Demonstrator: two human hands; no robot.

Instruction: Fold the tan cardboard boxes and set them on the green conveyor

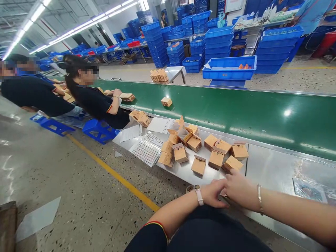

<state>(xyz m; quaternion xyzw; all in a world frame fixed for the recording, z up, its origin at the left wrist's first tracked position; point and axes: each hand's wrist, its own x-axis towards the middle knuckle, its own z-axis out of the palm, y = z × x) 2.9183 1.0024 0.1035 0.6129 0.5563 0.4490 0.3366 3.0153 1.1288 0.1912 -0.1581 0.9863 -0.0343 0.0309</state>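
Open kraft cardboard boxes [198, 166] lie in a loose cluster on the steel shelf [267, 168], just beyond its near edge and your hands. Your left hand [212, 194], wearing a pale-strapped watch [199, 194], and your right hand [240, 189], wearing a chain bracelet [259, 199], meet at that edge, fingers close together and curled downward. Whether they hold anything is hidden: the hands cover the spot. A sheet of labels [146, 149] lies left of the boxes, beside the green conveyor belt [236, 115].

Matt cardboard boxes [216, 159], brushed steel bench [270, 171], glossy green belt [236, 112], blue plastic crates [229, 73]
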